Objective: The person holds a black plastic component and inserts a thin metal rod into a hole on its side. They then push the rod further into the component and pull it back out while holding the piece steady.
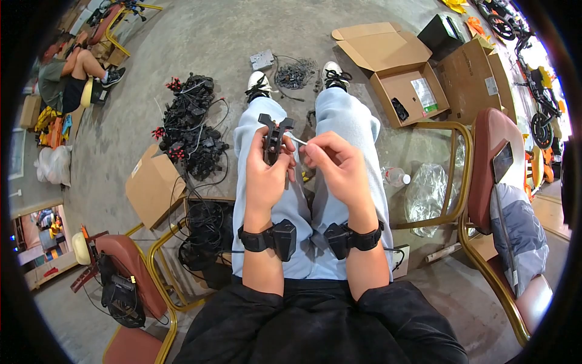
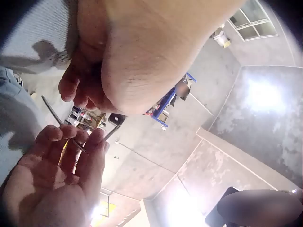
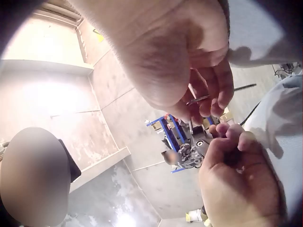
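In the head view my left hand [image 1: 267, 179] grips a black clamp-like part [image 1: 274, 144] with two flared prongs at its top, held over my lap. My right hand [image 1: 341, 167] pinches a thin metal hex key [image 1: 297, 139], one end of which reaches the part's side. From the right wrist, the bent key [image 3: 245, 88] runs between the right fingers, its short arm pointing at a round screw head on the part [image 3: 198, 145]. The left wrist view shows the key [image 2: 51, 109] across the right fingers; the left palm hides most of the part there.
A heap of black devices with cables [image 1: 194, 127] lies on the floor at left, near a cardboard flap [image 1: 154, 188]. An open cardboard box [image 1: 394, 91], a plastic bottle [image 1: 397, 177] and a chair [image 1: 485, 176] are at right. Another person [image 1: 66, 76] sits far left.
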### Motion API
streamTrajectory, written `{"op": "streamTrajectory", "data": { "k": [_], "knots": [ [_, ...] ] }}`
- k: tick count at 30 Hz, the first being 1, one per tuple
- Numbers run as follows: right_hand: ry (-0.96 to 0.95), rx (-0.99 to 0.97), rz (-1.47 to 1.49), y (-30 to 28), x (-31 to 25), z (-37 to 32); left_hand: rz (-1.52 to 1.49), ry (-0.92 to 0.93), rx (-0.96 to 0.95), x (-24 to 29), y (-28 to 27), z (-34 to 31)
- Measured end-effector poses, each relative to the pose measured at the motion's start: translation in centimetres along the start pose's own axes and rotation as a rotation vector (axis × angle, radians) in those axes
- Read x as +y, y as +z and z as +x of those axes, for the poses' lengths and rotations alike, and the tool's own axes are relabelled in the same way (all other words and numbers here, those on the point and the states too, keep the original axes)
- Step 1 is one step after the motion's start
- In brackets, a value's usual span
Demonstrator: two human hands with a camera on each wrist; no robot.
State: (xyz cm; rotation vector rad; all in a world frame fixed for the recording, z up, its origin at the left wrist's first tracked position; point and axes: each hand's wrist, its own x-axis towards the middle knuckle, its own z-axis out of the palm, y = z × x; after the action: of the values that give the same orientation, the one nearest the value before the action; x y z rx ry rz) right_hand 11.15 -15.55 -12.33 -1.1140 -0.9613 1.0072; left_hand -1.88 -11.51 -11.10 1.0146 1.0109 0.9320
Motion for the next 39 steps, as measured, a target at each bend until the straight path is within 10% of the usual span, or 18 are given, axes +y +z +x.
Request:
{"op": "streamTrajectory", "data": {
  "k": [2, 17, 26, 39],
  "knots": [
    [0.257, -0.021, 0.074, -0.3, -0.6, -0.1, -0.034, 0.002, 0.004, 0.1, 0.0, 0.0],
    [0.455, -0.072, 0.096, -0.3, -2.5, 0.0, 0.072, 0.039, -0.034, 0.1, 0.3, -0.3],
    [-0.039, -0.026, -0.129, -0.2, -0.3, 0.0, 0.066, 0.019, -0.031, 0.0, 0.1, -0.2],
    [0.334, -0.043, 0.042, -0.3, -1.8, -0.3, 0.039, 0.046, -0.046, 0.1, 0.3, -0.4]
  ]
}}
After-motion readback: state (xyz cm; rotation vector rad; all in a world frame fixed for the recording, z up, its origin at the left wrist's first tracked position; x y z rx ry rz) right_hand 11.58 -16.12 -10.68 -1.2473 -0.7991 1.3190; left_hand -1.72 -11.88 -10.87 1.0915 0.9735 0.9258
